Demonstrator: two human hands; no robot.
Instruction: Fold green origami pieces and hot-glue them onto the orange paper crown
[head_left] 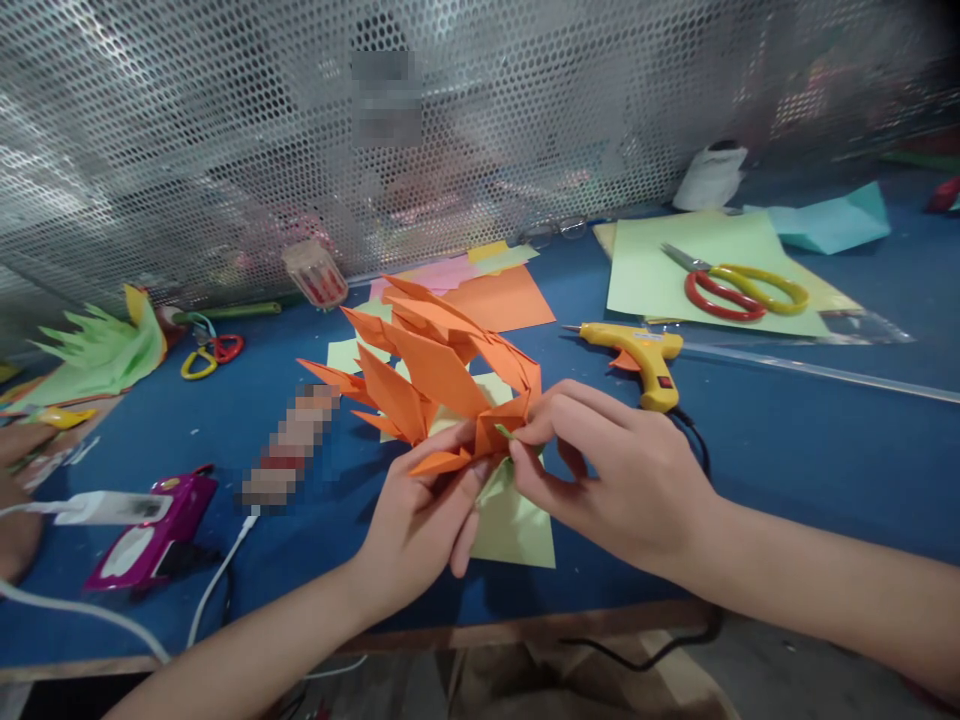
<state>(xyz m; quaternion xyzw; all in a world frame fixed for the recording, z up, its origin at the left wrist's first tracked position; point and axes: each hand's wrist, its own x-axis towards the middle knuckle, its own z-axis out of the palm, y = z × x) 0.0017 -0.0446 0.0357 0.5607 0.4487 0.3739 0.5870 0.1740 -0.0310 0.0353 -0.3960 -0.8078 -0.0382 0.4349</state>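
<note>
An orange folded-paper flower (pixel 442 370) with several pointed petals is held just above the table, in front of me. My left hand (pixel 424 500) grips its lower edge between thumb and fingers. My right hand (pixel 607 460) pinches a small green paper piece (pixel 506 433) against the flower's near side. Where the green piece meets the orange paper is partly hidden by my fingers. Beneath both hands lies a pale yellow-green paper sheet (pixel 517 530).
A yellow glue gun (pixel 637 350) lies right of the flower. Behind it, scissors (pixel 739 290) rest on green paper (pixel 637 270). At left are smaller scissors (pixel 210 355), a purple device (pixel 154 540) with white cables, and another person's hand (pixel 19 450). Perforated metal (pixel 465 120) borders the table's back.
</note>
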